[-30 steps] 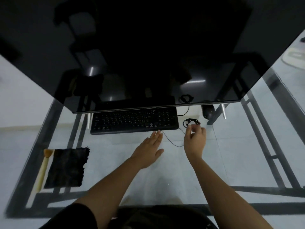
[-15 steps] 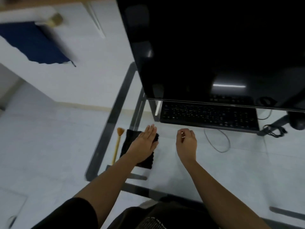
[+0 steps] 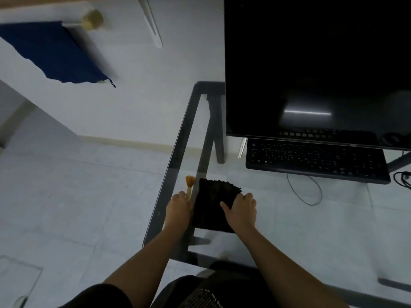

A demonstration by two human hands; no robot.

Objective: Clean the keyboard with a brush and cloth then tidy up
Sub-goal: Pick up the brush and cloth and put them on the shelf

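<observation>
A black keyboard [image 3: 315, 161] lies on the glass desk [image 3: 178, 152] under the monitor's lower edge, to the right of my hands. A black cloth [image 3: 211, 203] lies near the desk's left edge, and a small brush [image 3: 189, 184] with orange bristles and a pale handle lies just left of it. My left hand [image 3: 179, 207] is closed over the brush handle. My right hand [image 3: 241, 210] rests on the right edge of the cloth, fingers curled onto it.
A large dark monitor [image 3: 315, 67] fills the upper right. A thin cable [image 3: 311, 192] loops on the glass below the keyboard, with a cable bundle [image 3: 403, 177] at the far right. Pale tiled floor lies left of the desk; a blue cloth [image 3: 51, 54] hangs at upper left.
My view swung left from the keyboard to the desk's left corner. Both hands moved left: the left from the cloth onto the brush, the right from open glass onto the cloth.
</observation>
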